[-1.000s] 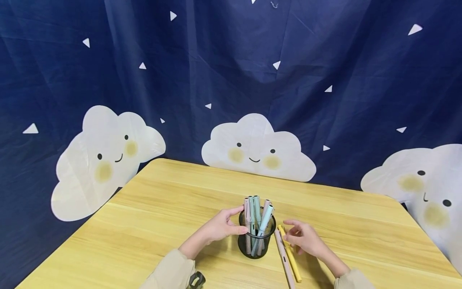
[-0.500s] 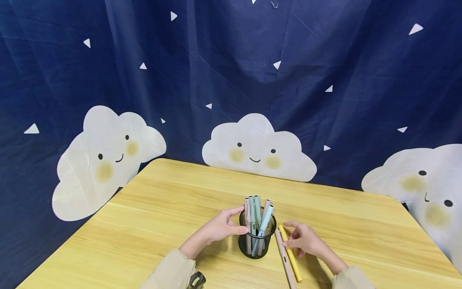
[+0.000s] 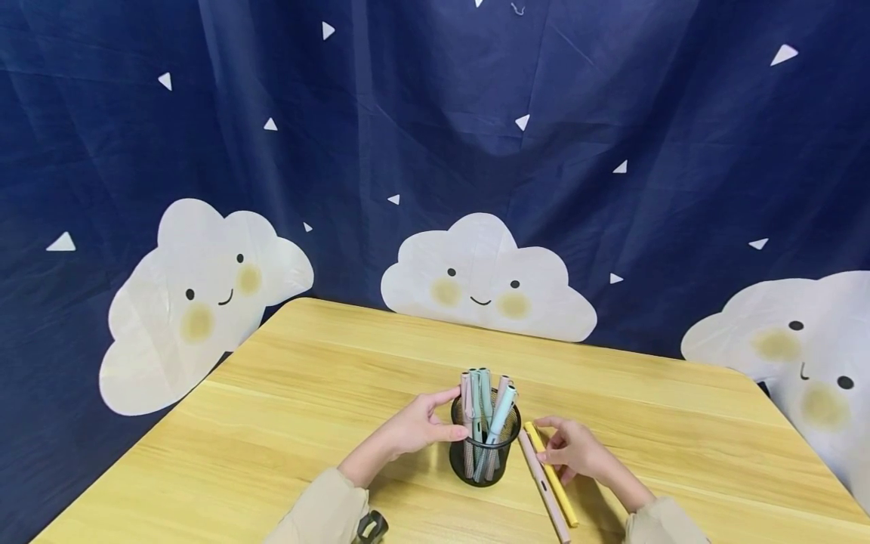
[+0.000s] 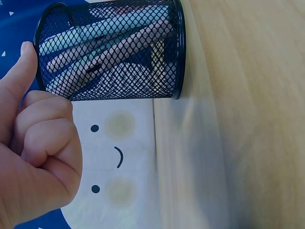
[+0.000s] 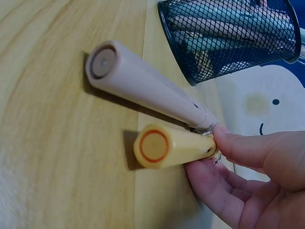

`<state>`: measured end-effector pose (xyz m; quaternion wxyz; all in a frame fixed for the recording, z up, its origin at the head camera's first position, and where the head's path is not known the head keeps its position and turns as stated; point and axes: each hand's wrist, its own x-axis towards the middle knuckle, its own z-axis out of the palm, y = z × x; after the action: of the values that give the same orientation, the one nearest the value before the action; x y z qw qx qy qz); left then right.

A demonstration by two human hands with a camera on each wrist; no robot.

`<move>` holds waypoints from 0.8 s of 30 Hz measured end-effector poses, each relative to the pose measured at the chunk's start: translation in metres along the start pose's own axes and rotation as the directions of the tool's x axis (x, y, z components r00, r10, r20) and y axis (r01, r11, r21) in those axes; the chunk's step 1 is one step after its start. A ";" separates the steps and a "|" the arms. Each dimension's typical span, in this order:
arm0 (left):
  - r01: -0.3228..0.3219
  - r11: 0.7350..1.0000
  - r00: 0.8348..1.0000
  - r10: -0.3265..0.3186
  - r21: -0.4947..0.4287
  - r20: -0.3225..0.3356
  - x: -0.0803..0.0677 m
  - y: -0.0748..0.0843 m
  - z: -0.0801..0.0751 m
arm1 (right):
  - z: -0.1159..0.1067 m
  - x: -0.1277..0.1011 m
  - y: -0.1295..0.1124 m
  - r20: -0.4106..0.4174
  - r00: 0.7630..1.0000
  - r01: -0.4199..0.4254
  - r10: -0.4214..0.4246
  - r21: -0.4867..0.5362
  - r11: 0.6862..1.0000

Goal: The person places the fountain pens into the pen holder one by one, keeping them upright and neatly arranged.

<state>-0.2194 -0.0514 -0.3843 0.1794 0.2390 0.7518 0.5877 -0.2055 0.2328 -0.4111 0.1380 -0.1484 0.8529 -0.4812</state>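
A black mesh pen holder [image 3: 504,458] stands upright on the table with several pastel pens [image 3: 501,412] in it, pink and pale blue-green. My left hand [image 3: 419,425] holds its rim between thumb and index finger, while the other fingers fold into the palm in the left wrist view. Right of the holder, my right hand [image 3: 576,452] pinches a yellow pen [image 3: 563,499] between thumb and fingers. Alongside that pen lies a pale pink pen [image 5: 143,88], its end towards the camera in the right wrist view. The tips of some right fingers are hidden behind the yellow pen.
The wooden table [image 3: 326,355] runs back to a dark blue curtain [image 3: 435,113] printed with smiling clouds and small white triangles. Near the left sleeve a black object [image 3: 371,527] shows at the bottom edge.
My right thumb and fingers have closed on the yellow pen. The near ends of the yellow and pink pens have swung slightly to the right. The left hand and pen holder stay put.
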 end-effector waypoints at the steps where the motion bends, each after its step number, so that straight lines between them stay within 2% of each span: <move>1: -0.001 1.000 1.000 0.001 0.001 0.001 0.000 0.000 0.000 | 0.000 0.000 0.000 0.001 1.000 -0.003 0.003 -0.001 1.000; 11: -0.008 1.000 1.000 0.008 0.017 0.000 0.001 0.001 0.000 | 0.001 -0.001 -0.003 -0.021 0.999 -0.038 0.038 0.004 0.999; 24: -0.007 1.000 1.000 0.007 0.023 -0.003 -0.001 0.002 0.000 | 0.000 -0.003 -0.003 -0.050 0.999 -0.002 0.001 -0.015 1.000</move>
<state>-0.2183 -0.0511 -0.3829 0.1734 0.2428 0.7579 0.5801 -0.2025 0.2320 -0.4082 0.1159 -0.1366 0.8598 -0.4782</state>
